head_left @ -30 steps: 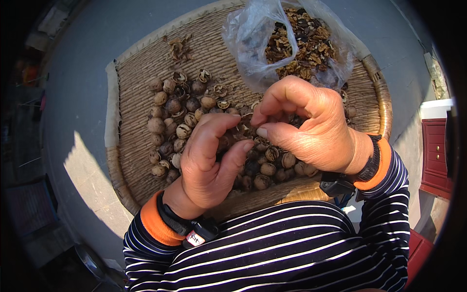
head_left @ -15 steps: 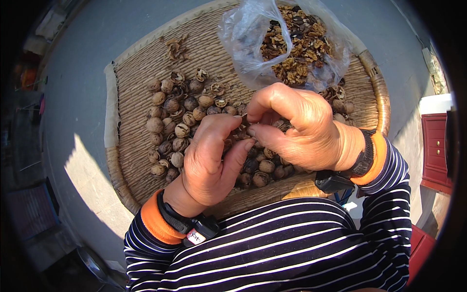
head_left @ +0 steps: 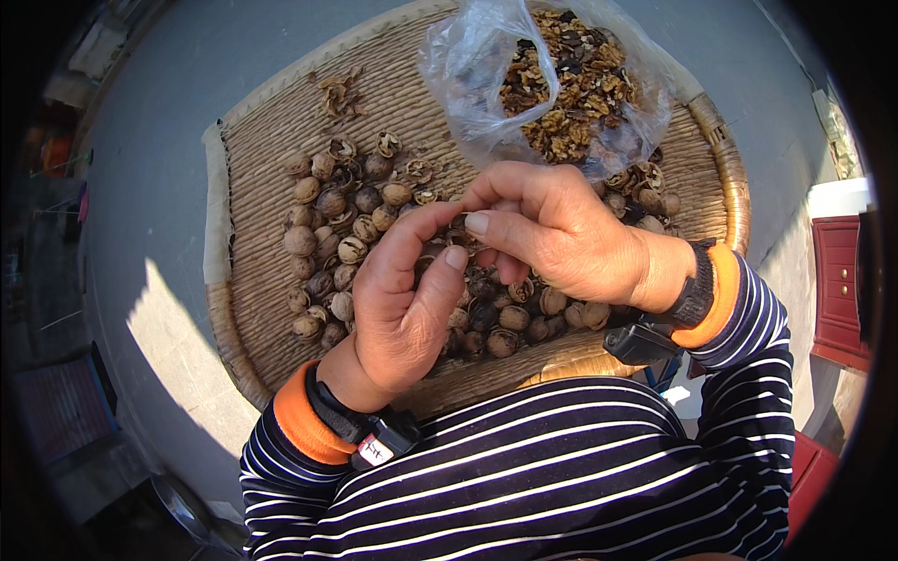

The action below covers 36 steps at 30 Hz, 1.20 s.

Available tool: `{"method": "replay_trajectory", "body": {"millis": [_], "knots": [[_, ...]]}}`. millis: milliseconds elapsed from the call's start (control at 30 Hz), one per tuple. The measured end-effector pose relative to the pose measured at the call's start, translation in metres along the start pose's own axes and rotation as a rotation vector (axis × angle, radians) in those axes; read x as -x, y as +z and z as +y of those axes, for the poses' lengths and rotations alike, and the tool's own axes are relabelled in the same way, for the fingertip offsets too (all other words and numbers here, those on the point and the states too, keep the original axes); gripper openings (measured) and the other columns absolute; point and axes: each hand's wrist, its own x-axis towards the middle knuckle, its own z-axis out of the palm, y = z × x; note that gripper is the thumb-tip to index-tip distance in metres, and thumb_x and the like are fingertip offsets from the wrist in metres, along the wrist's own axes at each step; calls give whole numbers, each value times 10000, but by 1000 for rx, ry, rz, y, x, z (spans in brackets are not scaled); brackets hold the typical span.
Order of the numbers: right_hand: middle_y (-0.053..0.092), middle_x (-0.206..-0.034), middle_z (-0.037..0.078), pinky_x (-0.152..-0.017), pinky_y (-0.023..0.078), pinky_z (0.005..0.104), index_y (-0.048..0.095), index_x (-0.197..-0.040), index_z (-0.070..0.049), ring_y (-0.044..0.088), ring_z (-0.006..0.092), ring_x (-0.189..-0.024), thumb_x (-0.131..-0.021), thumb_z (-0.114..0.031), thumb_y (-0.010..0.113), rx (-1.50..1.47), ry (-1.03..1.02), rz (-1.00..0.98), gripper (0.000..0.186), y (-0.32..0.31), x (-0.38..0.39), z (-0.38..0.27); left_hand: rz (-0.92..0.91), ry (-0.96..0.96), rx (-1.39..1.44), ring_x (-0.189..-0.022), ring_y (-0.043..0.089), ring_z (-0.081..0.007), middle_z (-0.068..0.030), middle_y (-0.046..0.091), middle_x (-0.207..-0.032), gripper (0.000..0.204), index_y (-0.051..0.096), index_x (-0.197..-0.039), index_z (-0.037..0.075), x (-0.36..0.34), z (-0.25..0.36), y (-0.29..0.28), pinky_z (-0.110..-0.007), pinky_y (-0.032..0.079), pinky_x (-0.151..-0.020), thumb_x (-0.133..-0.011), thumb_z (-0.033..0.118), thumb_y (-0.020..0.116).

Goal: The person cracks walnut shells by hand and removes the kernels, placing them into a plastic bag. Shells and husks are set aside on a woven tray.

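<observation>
Over a heap of whole and cracked walnuts [head_left: 300, 241], my left hand [head_left: 398, 309] and my right hand [head_left: 571, 234] meet at their fingertips. The right thumb and fingers are pinched together. The left index finger reaches toward them, its thumb bent in below. Whatever lies between the fingertips is mostly hidden and too small to name. Just beyond my right hand rests a clear plastic bag [head_left: 468, 89], its mouth spread around shelled walnut kernels [head_left: 589, 93]. Walnuts also lie beneath and on both sides of my hands.
A woven straw tray [head_left: 257, 140] with a thick rounded rim bears the nuts and the bag. Shell scraps [head_left: 339, 95] lie toward its far left. A red cabinet [head_left: 839, 280] stands on the right, and a metal basin [head_left: 178, 505] at the lower left.
My right hand has turned and moved slightly left, so its thumb now lies across the top near the left index fingertip. The walnuts and bag look about the same.
</observation>
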Motion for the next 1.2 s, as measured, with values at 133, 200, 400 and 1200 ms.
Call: {"method": "replay_trajectory", "body": {"millis": [133,200,400,1200], "knots": [[583,-694,11,-510,451,196,563,-1029,5,543,52,-579,-938,-99,529,181,-201,87,143,7,-8,12,78,-59,80,-581,420,-27,-5,554,-875,331,460,-1280,-14,-2,-4,9,-171,353,-504,-958,54,491],[576,-687,8,-502,442,198,566,-1016,4,525,47,-569,-944,-99,518,304,-328,136,135,10,-11,19,86,-57,107,-591,424,-23,-5,560,-891,332,466,-1282,-6,-2,-6,12,-169,354,-504,-957,54,491],[557,-684,16,-517,427,217,575,-1000,16,493,48,-586,-935,-71,513,137,-229,177,125,20,-15,29,195,38,-118,-703,526,-68,-42,593,-920,293,519,-1237,-15,-4,-17,10,-200,440,-607,-952,46,490],[546,-685,46,-383,373,237,579,-919,-1,487,106,-491,-916,-79,465,-409,149,140,138,26,-49,36,205,65,257,-613,434,-7,19,558,-834,284,493,-1257,36,-13,-43,0,-151,345,-521,-979,73,452]]}}
